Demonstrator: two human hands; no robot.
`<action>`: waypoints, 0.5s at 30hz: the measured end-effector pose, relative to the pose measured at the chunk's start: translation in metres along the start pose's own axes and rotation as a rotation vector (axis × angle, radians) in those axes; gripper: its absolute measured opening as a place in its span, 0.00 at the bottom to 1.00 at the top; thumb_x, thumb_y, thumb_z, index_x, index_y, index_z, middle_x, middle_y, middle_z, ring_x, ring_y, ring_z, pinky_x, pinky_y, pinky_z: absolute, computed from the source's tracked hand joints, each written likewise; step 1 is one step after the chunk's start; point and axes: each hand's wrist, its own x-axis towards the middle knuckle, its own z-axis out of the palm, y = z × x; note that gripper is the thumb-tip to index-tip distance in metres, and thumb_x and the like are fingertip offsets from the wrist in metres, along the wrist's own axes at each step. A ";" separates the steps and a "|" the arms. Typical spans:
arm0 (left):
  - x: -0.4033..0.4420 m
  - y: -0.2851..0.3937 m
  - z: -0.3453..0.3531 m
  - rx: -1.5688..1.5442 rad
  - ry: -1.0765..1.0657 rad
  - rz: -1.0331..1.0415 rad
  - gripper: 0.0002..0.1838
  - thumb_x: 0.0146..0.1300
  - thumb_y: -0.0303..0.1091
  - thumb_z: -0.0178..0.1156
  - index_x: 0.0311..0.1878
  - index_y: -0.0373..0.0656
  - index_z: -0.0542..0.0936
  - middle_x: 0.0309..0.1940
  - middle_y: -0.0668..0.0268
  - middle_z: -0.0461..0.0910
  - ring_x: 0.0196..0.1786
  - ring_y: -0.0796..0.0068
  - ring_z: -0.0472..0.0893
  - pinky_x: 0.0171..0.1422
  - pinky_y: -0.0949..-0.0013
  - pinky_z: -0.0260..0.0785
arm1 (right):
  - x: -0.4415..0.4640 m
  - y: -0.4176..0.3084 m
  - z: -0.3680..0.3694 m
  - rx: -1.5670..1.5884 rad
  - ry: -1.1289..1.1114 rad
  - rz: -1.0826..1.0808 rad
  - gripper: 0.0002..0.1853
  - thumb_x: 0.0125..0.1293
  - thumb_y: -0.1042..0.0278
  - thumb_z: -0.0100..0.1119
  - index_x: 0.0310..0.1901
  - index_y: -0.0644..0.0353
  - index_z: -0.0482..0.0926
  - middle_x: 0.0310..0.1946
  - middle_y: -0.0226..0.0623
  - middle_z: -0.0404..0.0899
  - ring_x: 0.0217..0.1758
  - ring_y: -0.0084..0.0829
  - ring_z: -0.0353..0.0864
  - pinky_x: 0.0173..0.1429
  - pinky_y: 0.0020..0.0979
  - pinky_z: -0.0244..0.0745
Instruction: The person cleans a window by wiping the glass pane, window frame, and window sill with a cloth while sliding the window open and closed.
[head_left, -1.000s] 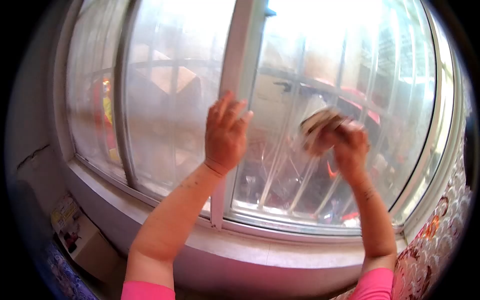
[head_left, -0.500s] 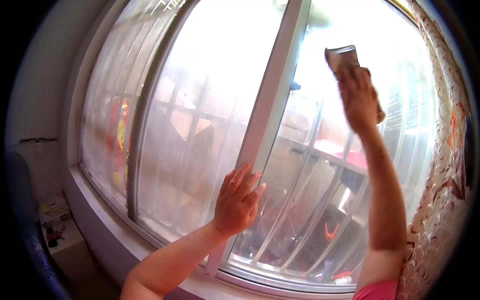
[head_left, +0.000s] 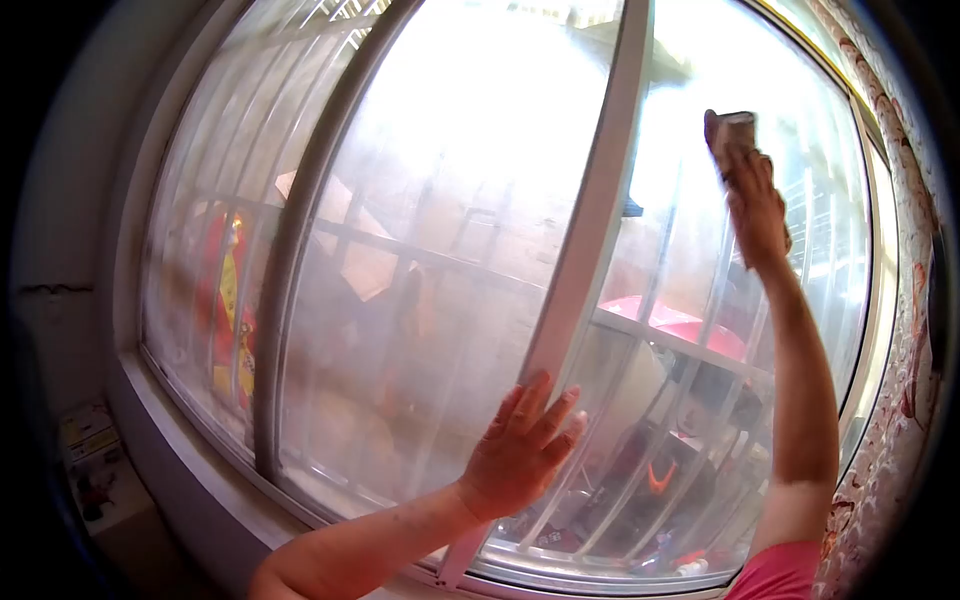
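"Has the right hand (head_left: 757,215) moved?"

"Yes, up the pane (head_left: 665,250), taking the cloth (head_left: 738,128) along. A second ago the pink shape (head_left: 715,337) was right beside that grip; now it's below it."

"And the cloth?"

"It was bunched beside the grip. Now it sticks out above it."

The right arm wears a plain pink fabric sleeve (head_left: 785,572), vivid in tone, its hem curving around the upper arm above the elbow. Below it the right forearm (head_left: 808,390) is bare, long and smoothly rounded, narrowing to the wrist. The bare right hand (head_left: 757,215) has slender-looking fingers. The left forearm (head_left: 370,545) is bare and full, with small faint spots near the wrist. The bare left hand (head_left: 518,455) is broad-backed, with rounded fingertips (head_left: 571,396).
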 end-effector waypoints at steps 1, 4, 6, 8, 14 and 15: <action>-0.003 0.000 0.001 -0.001 -0.021 0.015 0.28 0.54 0.32 0.61 0.61 0.51 0.68 0.68 0.60 0.57 0.73 0.47 0.50 0.72 0.45 0.46 | 0.016 0.005 0.003 0.015 -0.012 0.155 0.28 0.67 0.62 0.42 0.70 0.45 0.58 0.69 0.43 0.57 0.75 0.45 0.49 0.72 0.48 0.51; -0.006 -0.001 -0.003 0.036 -0.067 0.051 0.27 0.57 0.39 0.61 0.61 0.53 0.68 0.68 0.62 0.58 0.74 0.49 0.49 0.73 0.49 0.44 | 0.062 -0.006 0.015 0.005 -0.021 0.471 0.29 0.65 0.63 0.37 0.70 0.44 0.59 0.69 0.41 0.59 0.73 0.42 0.54 0.74 0.47 0.49; -0.007 -0.004 -0.004 0.047 -0.064 0.063 0.26 0.58 0.41 0.60 0.61 0.53 0.68 0.68 0.62 0.58 0.74 0.49 0.49 0.74 0.50 0.42 | 0.078 -0.042 0.004 0.071 -0.011 0.506 0.29 0.63 0.67 0.37 0.69 0.43 0.60 0.67 0.42 0.62 0.71 0.43 0.57 0.73 0.48 0.50; -0.008 -0.003 -0.003 0.049 -0.059 0.071 0.26 0.59 0.44 0.60 0.60 0.54 0.68 0.68 0.63 0.58 0.74 0.49 0.49 0.74 0.51 0.41 | 0.082 -0.067 0.000 0.139 0.020 0.410 0.28 0.63 0.68 0.39 0.67 0.42 0.63 0.65 0.40 0.64 0.67 0.44 0.62 0.71 0.48 0.55; -0.010 -0.004 -0.001 0.058 -0.071 0.090 0.27 0.58 0.47 0.61 0.60 0.54 0.69 0.68 0.62 0.58 0.74 0.48 0.48 0.75 0.48 0.35 | 0.040 -0.081 0.005 0.183 -0.014 -0.001 0.29 0.61 0.67 0.48 0.67 0.48 0.63 0.67 0.43 0.61 0.73 0.43 0.54 0.72 0.47 0.49; -0.010 -0.005 -0.001 0.043 -0.086 0.092 0.27 0.57 0.47 0.62 0.60 0.54 0.69 0.68 0.62 0.59 0.74 0.47 0.48 0.75 0.47 0.35 | 0.026 -0.085 -0.007 0.184 -0.041 -0.046 0.29 0.61 0.67 0.48 0.67 0.49 0.63 0.67 0.45 0.61 0.73 0.45 0.54 0.72 0.47 0.48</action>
